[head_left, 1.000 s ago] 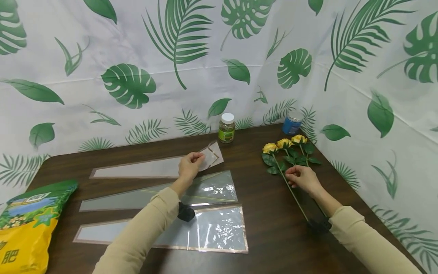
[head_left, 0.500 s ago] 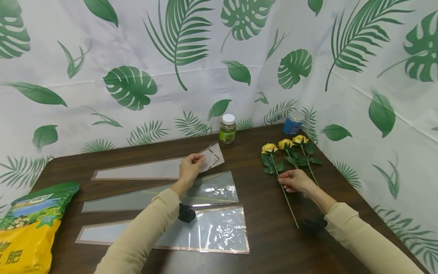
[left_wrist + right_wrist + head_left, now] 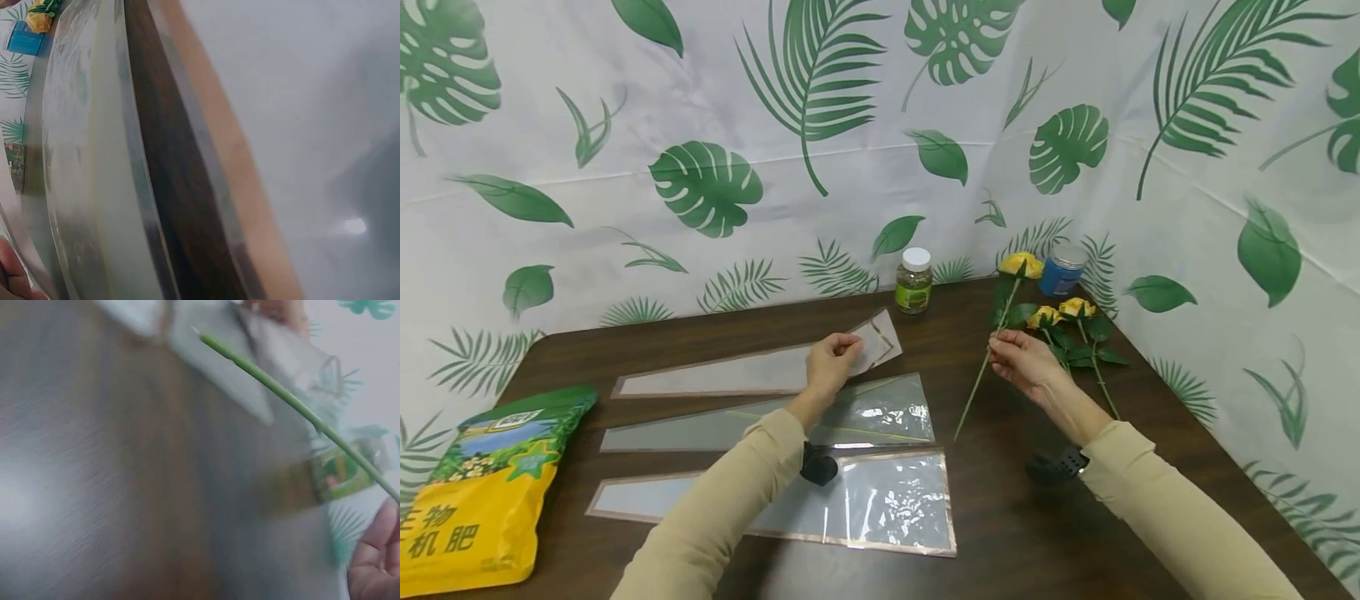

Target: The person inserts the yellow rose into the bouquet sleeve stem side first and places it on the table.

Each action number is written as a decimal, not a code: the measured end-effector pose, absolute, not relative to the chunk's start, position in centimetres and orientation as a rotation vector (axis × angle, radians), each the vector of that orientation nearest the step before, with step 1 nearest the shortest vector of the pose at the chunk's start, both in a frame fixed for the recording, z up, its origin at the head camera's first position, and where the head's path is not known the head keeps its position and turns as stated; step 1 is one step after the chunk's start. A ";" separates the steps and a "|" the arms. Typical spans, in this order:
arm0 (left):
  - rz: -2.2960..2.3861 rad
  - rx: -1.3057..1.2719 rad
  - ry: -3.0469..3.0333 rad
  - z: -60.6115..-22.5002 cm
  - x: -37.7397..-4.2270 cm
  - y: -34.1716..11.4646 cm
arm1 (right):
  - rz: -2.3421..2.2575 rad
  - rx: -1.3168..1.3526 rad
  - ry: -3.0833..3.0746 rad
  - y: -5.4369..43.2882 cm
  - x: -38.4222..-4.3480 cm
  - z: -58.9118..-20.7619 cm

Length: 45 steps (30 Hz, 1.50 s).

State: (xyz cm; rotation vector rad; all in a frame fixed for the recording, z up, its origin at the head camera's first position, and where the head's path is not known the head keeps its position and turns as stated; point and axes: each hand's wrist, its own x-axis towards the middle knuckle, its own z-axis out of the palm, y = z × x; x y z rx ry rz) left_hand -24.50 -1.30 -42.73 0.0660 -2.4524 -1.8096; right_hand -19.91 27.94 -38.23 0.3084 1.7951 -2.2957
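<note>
My right hand (image 3: 1026, 367) pinches the green stem of a yellow artificial rose (image 3: 1021, 266), lifted and tilted so its lower end points toward me. In the right wrist view the bare rose stem (image 3: 281, 394) crosses in front of the table, with my fingers at the lower right. My left hand (image 3: 832, 364) pinches the raised upper layer at the wide end of the farthest clear flower sleeve (image 3: 730, 372), a tapered plastic bag with a pink-brown border. Two more yellow roses (image 3: 1077, 309) lie on the table beyond my right hand.
Two more tapered sleeves lie nearer: a middle one (image 3: 700, 428) and a copper-edged front one (image 3: 895, 500). A white-capped jar (image 3: 913, 282) and a blue tin (image 3: 1062, 268) stand at the back. A yellow-green fertilizer bag (image 3: 482, 508) lies at left.
My right hand has taken hold of one rose and lifted it leftward, away from the other two. My left hand keeps its pinch on the sleeve. The view shifts slightly right.
</note>
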 end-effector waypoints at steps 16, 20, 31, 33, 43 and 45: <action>-1.719 -0.060 -2.482 -42.7 -24.1 -0.6 | -2.927 0.391 1.779 24.7 -24.9 -36.0; -1.716 -0.075 -2.469 -42.8 -24.1 -0.5 | -2.968 0.349 1.785 23.6 -25.2 -36.5; -1.700 -0.120 -2.454 -42.7 -24.2 0.0 | -2.813 0.370 1.970 19.6 -25.1 -39.1; -1.696 -0.119 -2.451 -42.7 -24.2 0.0 | -2.761 0.397 2.042 18.9 -25.1 -39.5; -1.689 -0.132 -2.405 -42.1 -24.0 0.1 | -2.528 0.377 2.190 16.4 -24.5 -40.6; -1.689 -0.137 -2.399 -42.1 -24.0 0.2 | -2.504 0.381 2.221 16.1 -24.5 -40.7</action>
